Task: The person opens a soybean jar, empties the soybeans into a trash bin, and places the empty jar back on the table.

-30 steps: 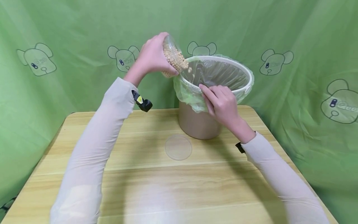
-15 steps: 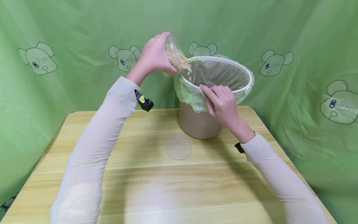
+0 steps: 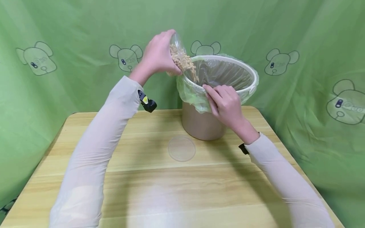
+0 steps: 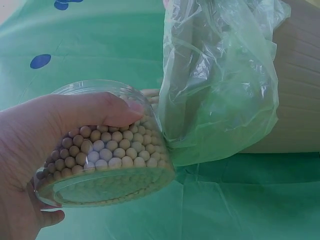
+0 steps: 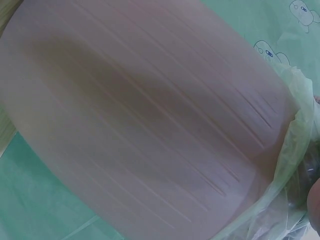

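My left hand (image 3: 159, 53) grips a clear plastic jar (image 4: 112, 192) of small round beige balls (image 4: 120, 150). The jar is tipped with its mouth at the left side of a trash bin's white rim (image 3: 247, 68), and a stream of balls falls inside. A thin green bag (image 3: 193, 96) lines the taupe bin (image 3: 203, 123) and hangs over the rim. At the near side of that rim my right hand (image 3: 226, 104) pinches rim and bag, fingers over the top and thumb outside. The bin's ribbed wall (image 5: 140, 115) fills most of the right wrist view.
A clear round lid (image 3: 182, 148) lies flat on the wooden table (image 3: 159, 193) in front of the bin. Green curtains (image 3: 85, 28) with mouse-head drawings surround the table at the back and sides. The bin stands near the table's far edge.
My left hand has shifted slightly right and tilted the jar further. The stream of balls has thickened and the amount in the jar has dropped. My right hand keeps its place.
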Demonstrator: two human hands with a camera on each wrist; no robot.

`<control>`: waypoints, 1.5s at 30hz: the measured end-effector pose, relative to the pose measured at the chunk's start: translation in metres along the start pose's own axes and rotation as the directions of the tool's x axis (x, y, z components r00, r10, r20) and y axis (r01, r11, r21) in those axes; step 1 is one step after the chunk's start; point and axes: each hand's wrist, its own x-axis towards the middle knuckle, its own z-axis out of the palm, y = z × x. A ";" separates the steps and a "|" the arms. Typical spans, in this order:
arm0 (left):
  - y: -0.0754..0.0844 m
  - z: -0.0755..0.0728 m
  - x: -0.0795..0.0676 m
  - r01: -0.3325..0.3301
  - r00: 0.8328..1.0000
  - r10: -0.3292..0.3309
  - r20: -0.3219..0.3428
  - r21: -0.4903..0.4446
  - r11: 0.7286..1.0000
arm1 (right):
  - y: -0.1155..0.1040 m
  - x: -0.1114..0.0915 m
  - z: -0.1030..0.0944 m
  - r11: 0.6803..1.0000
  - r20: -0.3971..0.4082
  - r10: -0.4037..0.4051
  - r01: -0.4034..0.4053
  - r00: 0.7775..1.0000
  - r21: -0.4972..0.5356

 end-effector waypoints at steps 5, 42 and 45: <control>0.001 0.000 0.000 -0.027 1.000 0.027 -0.011 0.031 0.999 | -0.002 0.002 0.001 1.000 0.008 0.002 -0.002 1.000 0.004; 0.000 0.007 -0.003 -0.096 0.994 0.100 -0.043 0.085 0.992 | -0.004 0.001 0.004 1.000 0.001 0.005 -0.005 1.000 -0.001; 0.001 0.008 -0.002 -0.099 0.994 0.103 -0.042 0.092 0.991 | -0.004 0.000 0.004 1.000 0.000 0.003 -0.003 1.000 -0.001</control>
